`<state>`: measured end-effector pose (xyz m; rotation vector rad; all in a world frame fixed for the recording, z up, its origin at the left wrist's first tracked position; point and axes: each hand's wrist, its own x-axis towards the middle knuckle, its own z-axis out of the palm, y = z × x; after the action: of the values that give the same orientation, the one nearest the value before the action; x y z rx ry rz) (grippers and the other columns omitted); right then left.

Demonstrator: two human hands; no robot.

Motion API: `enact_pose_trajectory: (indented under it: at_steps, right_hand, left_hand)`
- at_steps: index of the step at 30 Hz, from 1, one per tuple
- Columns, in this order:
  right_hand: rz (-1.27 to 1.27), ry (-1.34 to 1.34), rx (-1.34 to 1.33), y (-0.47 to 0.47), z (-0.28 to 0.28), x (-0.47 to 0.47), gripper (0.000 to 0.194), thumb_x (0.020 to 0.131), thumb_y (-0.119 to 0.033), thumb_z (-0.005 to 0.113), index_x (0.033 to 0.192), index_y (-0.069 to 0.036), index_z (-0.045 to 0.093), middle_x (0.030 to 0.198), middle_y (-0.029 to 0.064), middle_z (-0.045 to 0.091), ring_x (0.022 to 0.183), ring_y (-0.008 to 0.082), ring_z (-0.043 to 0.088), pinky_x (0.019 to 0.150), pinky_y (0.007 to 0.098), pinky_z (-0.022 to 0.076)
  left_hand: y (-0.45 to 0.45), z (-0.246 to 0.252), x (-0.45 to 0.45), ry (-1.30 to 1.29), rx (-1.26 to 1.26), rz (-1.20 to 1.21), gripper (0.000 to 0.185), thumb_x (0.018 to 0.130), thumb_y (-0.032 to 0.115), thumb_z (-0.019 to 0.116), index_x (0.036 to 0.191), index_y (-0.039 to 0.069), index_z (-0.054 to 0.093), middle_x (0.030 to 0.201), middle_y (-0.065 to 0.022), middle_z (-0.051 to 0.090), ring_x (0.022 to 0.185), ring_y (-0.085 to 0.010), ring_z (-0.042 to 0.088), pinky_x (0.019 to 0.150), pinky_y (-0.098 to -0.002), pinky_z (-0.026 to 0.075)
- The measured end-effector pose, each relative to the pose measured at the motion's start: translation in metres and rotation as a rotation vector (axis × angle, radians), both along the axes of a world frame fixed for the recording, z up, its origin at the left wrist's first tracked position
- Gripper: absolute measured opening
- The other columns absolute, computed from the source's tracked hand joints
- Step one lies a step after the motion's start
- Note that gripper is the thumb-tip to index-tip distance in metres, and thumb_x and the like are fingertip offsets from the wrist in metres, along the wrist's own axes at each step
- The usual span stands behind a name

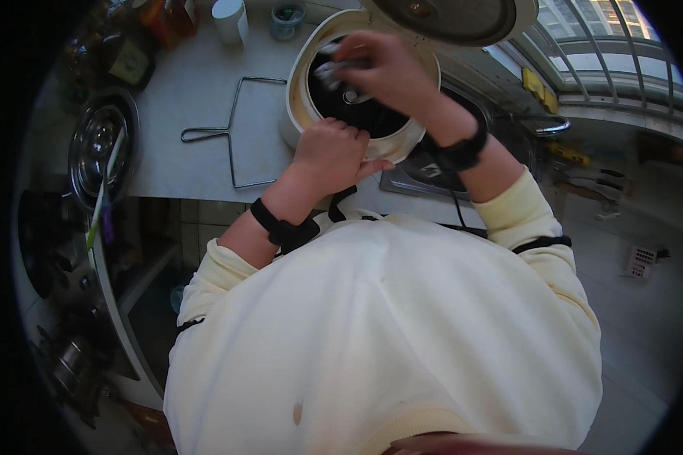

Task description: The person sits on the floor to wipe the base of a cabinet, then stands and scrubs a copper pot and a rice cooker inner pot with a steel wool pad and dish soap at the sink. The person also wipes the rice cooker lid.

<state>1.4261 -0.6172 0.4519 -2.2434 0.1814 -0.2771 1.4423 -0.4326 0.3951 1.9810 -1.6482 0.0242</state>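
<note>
A round cream-coloured appliance, probably a rice cooker (292,102), stands on the counter before me with its lid (449,17) raised. My left hand (333,151) rests on its near rim, fingers curled over the edge and thumb stretched to the right. Above the dark round cavity (375,122) is my right hand (384,65), blurred, with its fingers closed on a small crumpled whitish thing (329,71), perhaps a cloth or wipe. Inside, at the middle of the cavity, a small round metal part (350,97) shows. Most of the right palm is hidden from view.
A bent metal wire rack (229,133) lies left of the cooker. Behind are a white cup (230,21) and a small clear jar (287,21). A steel lid or basin (103,145) is at the left. A sink (418,185) with a faucet (553,128) lies right, below a barred window (603,57).
</note>
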Motion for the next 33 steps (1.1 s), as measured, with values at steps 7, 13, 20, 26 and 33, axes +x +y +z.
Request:
enact_pose_trajectory:
  at_steps: [7,13,20,26,33]
  right_hand:
    - [0.011,-0.188,-0.485,0.024,-0.035,0.043,0.017,0.075,-0.007,0.081,0.089,-0.006,0.073,0.086,0.0107,0.076,0.077,0.0280,0.074,0.073,0.0381,0.0606]
    - [0.158,0.237,-0.111,0.027,-0.026,0.049,0.011,0.074,-0.006,0.077,0.083,-0.008,0.072,0.085,0.0148,0.074,0.079,0.0330,0.073,0.072,0.0417,0.0588]
    - [-0.067,0.104,-0.141,0.034,-0.016,0.054,0.017,0.078,-0.001,0.075,0.092,-0.005,0.066,0.088,0.0189,0.071,0.082,0.0375,0.072,0.073,0.0460,0.0583]
    - [-0.130,0.032,-0.134,0.025,-0.020,0.054,0.018,0.078,0.002,0.072,0.094,-0.005,0.066,0.089,0.0211,0.072,0.087,0.0408,0.072,0.077,0.0468,0.0567]
    - [-0.180,-0.313,-0.403,-0.043,-0.023,0.036,0.023,0.079,-0.002,0.074,0.101,-0.008,0.074,0.090,0.0137,0.073,0.089,0.0351,0.071,0.080,0.0419,0.0570]
  left_hand:
    - [-0.001,0.013,0.004,0.133,0.122,0.002,0.062,0.080,0.069,0.075,0.103,0.011,0.076,0.091,-0.0097,0.076,0.087,-0.0294,0.074,0.075,-0.0416,0.058]
    - [-0.004,0.017,0.000,0.197,0.096,0.074,0.053,0.076,0.064,0.079,0.080,0.011,0.076,0.078,-0.0069,0.073,0.079,-0.0251,0.072,0.070,-0.0380,0.057]
    - [-0.005,0.018,0.000,0.247,0.224,0.068,0.050,0.076,0.061,0.079,0.082,0.011,0.078,0.079,-0.0061,0.075,0.082,-0.0276,0.074,0.072,-0.0403,0.058]
    - [-0.006,0.028,-0.006,0.143,0.264,0.068,0.051,0.076,0.062,0.078,0.079,0.011,0.077,0.080,-0.0067,0.074,0.083,-0.0269,0.073,0.073,-0.0395,0.057]
    - [-0.004,0.027,-0.007,0.057,0.087,0.089,0.058,0.073,0.068,0.078,0.072,0.010,0.075,0.070,-0.0070,0.070,0.076,-0.0276,0.072,0.072,-0.0380,0.057]
